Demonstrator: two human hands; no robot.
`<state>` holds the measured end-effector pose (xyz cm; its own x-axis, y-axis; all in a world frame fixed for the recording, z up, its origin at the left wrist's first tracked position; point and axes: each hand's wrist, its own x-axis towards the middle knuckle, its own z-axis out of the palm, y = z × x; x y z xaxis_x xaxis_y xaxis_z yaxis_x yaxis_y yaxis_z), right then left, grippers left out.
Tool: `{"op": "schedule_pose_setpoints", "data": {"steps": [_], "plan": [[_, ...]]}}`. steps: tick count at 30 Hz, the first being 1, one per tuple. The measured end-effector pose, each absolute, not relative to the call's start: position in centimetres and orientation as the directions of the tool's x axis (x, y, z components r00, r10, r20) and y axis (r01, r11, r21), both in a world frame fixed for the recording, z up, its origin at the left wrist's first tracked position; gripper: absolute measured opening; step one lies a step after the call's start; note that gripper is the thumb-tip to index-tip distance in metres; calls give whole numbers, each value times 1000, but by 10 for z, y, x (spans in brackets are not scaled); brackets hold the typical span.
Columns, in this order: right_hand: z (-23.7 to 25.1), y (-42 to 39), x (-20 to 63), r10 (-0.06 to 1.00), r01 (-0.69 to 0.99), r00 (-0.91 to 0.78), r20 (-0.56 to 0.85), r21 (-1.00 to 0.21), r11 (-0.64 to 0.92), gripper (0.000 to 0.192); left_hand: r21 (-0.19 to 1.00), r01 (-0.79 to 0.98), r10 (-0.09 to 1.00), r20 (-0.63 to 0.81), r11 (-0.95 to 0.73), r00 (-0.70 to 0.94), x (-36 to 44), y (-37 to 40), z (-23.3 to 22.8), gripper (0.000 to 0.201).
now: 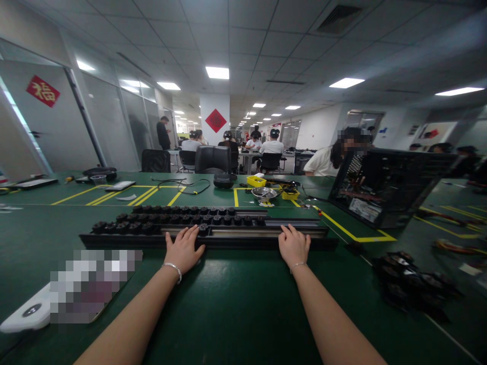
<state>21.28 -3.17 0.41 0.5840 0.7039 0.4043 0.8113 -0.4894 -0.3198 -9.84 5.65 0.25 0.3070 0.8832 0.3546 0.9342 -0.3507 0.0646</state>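
Low in the frame, two bare forearms reach up across the green desk (pixel 236 304). The left hand (pixel 184 249) and right hand (pixel 293 246) lie well apart, fingers spread flat, gripping nothing, fingertips touching the near edge of a long black tray (pixel 213 230) at centre. Rows of small black parts (pixel 178 219) fill its left portion. Beyond, a metal bowl (pixel 264 192) sits between yellow bins (pixel 256 181); an open computer case (pixel 384 195) stands at right.

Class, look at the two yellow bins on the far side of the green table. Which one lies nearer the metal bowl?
The right yellow bin lies nearer: it sits just behind the metal bowl's right rim, almost touching it. The left yellow bin stands farther back, clear of the bowl.
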Motion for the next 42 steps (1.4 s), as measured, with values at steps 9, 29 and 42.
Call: {"op": "schedule_pose_setpoints", "data": {"steps": [9, 29, 42], "plan": [[5, -32, 212, 704, 808, 588, 399, -332, -487, 45, 66, 928, 880, 348, -366, 322, -99, 57, 1, 60], [2, -30, 214, 703, 813, 581, 411, -334, -477, 45, 166, 885, 859, 370, -435, 353, -93, 50, 4, 54], [1, -30, 214, 690, 811, 584, 427, -330, -483, 44, 180, 863, 844, 375, -473, 384, -94, 50, 5, 54]]}}
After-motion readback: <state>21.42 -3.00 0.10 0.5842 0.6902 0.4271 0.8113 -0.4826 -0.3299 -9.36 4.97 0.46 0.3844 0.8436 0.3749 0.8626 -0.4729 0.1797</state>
